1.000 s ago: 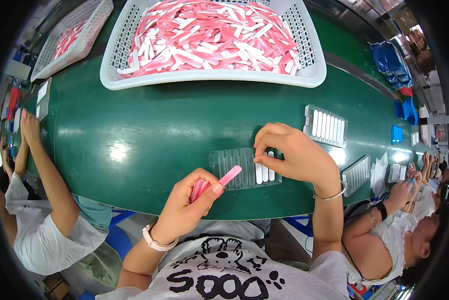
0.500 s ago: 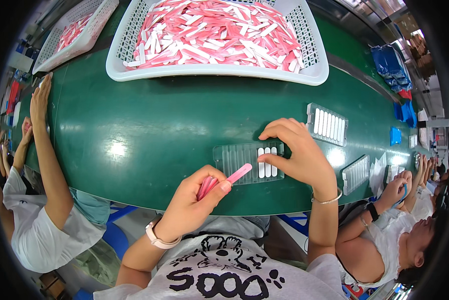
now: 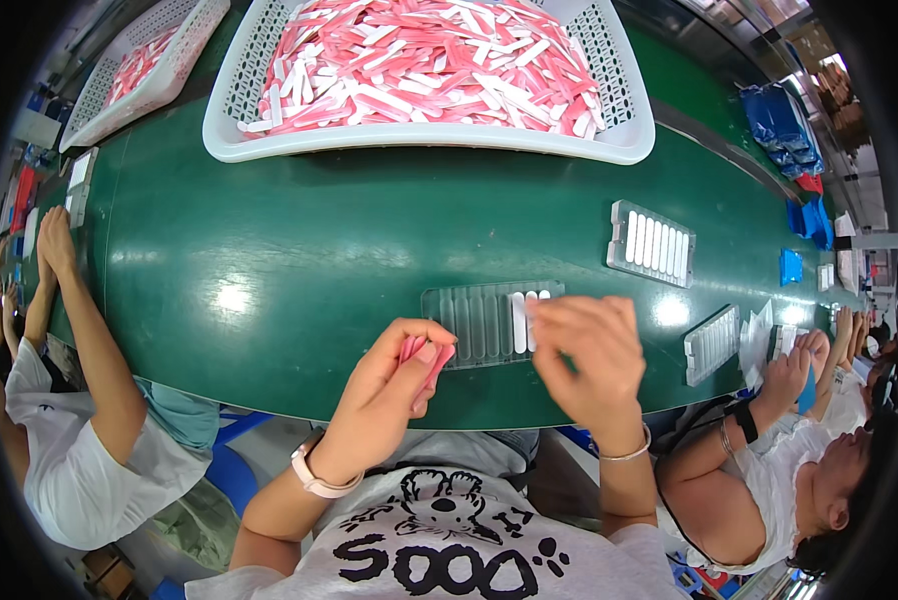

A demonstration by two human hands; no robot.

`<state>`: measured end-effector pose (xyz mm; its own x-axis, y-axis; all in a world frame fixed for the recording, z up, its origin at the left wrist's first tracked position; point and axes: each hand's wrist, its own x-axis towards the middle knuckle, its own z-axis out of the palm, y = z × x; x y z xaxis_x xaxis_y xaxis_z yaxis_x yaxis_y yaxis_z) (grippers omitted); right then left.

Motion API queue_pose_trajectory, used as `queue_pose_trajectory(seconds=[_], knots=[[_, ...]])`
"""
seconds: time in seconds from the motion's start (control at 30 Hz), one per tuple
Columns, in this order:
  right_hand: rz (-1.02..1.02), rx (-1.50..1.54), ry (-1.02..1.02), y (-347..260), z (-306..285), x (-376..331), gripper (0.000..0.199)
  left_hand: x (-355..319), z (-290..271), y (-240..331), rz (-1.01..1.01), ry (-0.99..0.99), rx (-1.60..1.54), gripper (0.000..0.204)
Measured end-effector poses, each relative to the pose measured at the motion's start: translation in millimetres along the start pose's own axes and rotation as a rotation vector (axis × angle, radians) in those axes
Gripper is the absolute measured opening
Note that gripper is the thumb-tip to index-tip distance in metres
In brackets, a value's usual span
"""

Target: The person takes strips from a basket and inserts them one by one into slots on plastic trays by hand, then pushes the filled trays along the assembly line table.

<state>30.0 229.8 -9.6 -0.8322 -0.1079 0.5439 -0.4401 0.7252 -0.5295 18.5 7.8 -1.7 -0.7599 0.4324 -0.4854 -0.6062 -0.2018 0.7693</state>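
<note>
Pink sticks (image 3: 421, 358) pinched in curled left hand (image 3: 389, 390).

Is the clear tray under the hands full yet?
Partly filled: the clear tray shows two or three white sticks at its right; remaining slots look empty.

Pink and white sticks (image 3: 429, 50) fill a white basket (image 3: 419, 140) at upper centre of a glossy dark green table (image 3: 299, 260); a clear tray (image 3: 484, 320) holds white pieces mid-frame, blue packs (image 3: 781, 120) lie upper right.

Blue packets (image 3: 781, 125) at far right
</note>
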Motion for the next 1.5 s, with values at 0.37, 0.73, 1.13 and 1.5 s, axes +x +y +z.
queue_pose_trajectory(seconds=[0.37,0.73,1.13,1.5], knots=[[-0.063,-0.337,-0.346,-24,0,-23,0.020,-3,3,-10,0.186,0.043,0.192,0.036],[0.391,0.515,-0.247,-38,11,-6,0.012,-7,9,-10,0.246,-0.046,0.228,0.033],[0.818,0.762,-0.250,-33,6,-13,0.012,-1,6,-6,0.124,-0.120,0.128,0.028],[0.774,0.879,-0.272,-30,-8,-12,0.021,-5,3,-14,0.178,-0.062,0.147,0.033]])
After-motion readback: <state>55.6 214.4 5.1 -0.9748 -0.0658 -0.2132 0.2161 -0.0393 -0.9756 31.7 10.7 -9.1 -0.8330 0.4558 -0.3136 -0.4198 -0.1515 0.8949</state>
